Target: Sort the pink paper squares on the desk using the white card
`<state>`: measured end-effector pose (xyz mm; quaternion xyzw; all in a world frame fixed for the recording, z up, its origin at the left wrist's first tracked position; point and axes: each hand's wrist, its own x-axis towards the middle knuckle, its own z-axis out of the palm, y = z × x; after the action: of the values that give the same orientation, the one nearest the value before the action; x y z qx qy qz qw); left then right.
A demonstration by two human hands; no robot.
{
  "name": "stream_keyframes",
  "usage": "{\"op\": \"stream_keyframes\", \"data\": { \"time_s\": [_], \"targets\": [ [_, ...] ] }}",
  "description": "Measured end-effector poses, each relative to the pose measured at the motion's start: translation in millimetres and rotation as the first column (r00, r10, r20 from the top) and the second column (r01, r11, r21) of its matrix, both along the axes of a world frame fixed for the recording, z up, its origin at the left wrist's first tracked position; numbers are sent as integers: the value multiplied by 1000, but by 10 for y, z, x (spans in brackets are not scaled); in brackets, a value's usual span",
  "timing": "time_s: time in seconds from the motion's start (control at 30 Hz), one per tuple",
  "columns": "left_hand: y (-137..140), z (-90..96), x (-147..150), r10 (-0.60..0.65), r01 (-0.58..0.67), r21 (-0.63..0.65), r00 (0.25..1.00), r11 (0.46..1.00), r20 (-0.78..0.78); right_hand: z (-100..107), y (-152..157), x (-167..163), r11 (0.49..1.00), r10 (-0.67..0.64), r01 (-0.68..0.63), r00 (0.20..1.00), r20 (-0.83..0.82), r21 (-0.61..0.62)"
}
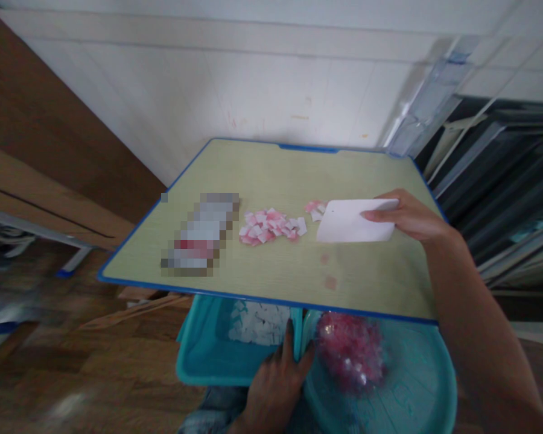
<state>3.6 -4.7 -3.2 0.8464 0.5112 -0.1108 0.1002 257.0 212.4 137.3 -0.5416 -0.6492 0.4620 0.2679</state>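
Observation:
My right hand [411, 214] pinches a blank white card [355, 223] by its right end, thumb on top, and holds it over the right part of the small table [253, 169]. The card's left edge is close to a few pink and white paper pieces [315, 208], partly covering them. A larger heap of small pink and white pieces [269, 226] lies at the table's middle. Below the front edge, my left hand [276, 380] grips the right rim of a teal basin [199, 367], forefinger inside, thumb outside. White pieces [260, 325] lie in the basin.
A blurred-out flat object [203, 232] lies on the table's left side. A clear bag of pink pieces [353, 349] rests on a round teal lid [416, 386]. A wall stands behind, a clear plastic container [423, 102] at back right, dark panels [502, 163] further right.

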Motion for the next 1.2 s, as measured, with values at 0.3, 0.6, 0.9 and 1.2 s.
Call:
{"op": "stream_keyframes", "data": {
  "time_s": [0.3,0.6,0.9,1.2],
  "targets": [
    [13,26,12,-3,3,-15,1000,1000,-23,-153,80,-115,999,-12,13,999,-35,37],
    [7,39,17,-7,7,3,999,1000,-34,-35,17,-238,967,243,-243,970,-5,-76],
    [9,39,9,-17,18,27,999,999,-43,1,10,-145,880,446,-428,894,49,-205],
    [11,34,5,-4,5,15,999,1000,-39,7,37,-74,789,585,-538,806,92,-297]
  ]
}}
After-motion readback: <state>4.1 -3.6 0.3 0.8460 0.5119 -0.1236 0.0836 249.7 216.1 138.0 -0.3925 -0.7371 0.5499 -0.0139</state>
